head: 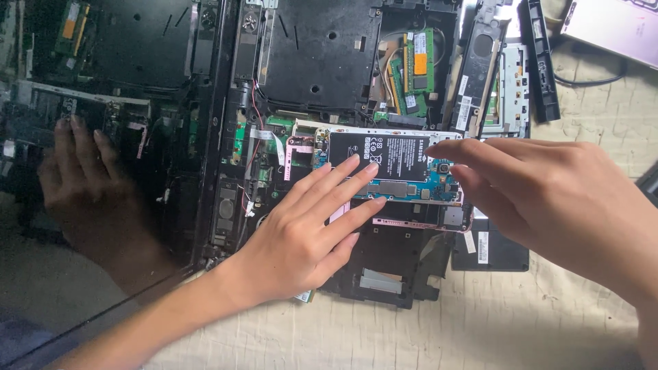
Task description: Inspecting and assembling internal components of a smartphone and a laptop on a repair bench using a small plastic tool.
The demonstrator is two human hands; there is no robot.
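Opened phone (391,175) lying across laptop chassis (308,62), centre frame. Left hand (301,240) at 7 o'clock of it, fingers spread flat, tips resting on battery (379,154). Right hand (548,199) at 3 o'clock, fingers extended together, fingertips touching phone's upper right edge.

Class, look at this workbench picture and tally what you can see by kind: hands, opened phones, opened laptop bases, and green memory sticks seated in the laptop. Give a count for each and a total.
Hands: 2, left hand and right hand
Opened phone with black battery and blue circuit board: 1
Opened black laptop base: 1
Green memory sticks: 2
Total: 6
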